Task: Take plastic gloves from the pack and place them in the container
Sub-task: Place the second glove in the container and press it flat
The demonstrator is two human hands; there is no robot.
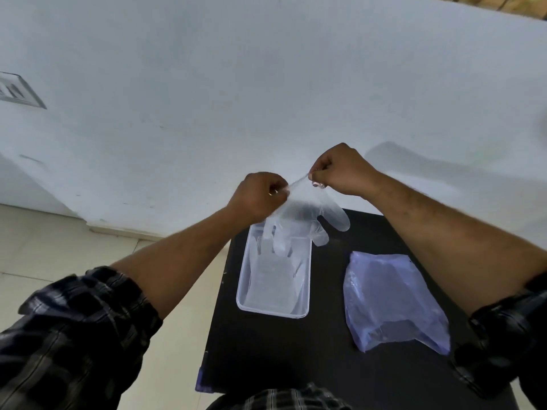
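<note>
A person is standing over a small black table [296,344], looking down at both bare hands raised above its far end. The left hand [260,193] and the right hand [340,170] are each pinching the cuff edge of one clear plastic glove [307,220], grip closed on the thin film, and the cuff is stretching taut between them. Holding it by two corners is likely keeping the flimsy glove spread flat rather than crumpled.

The glove is hanging in the air with its fingers pointing down, over the far end of a clear rectangular container [273,279] lying on the table. It is not yet resting inside. Faint shapes in the container suggest other gloves are already lying there, though the clear plastic is making that hard to tell.

The pack [390,300], a limp bluish plastic bag, is lying on the table just right of the container, within easy reach of the right hand.
</note>
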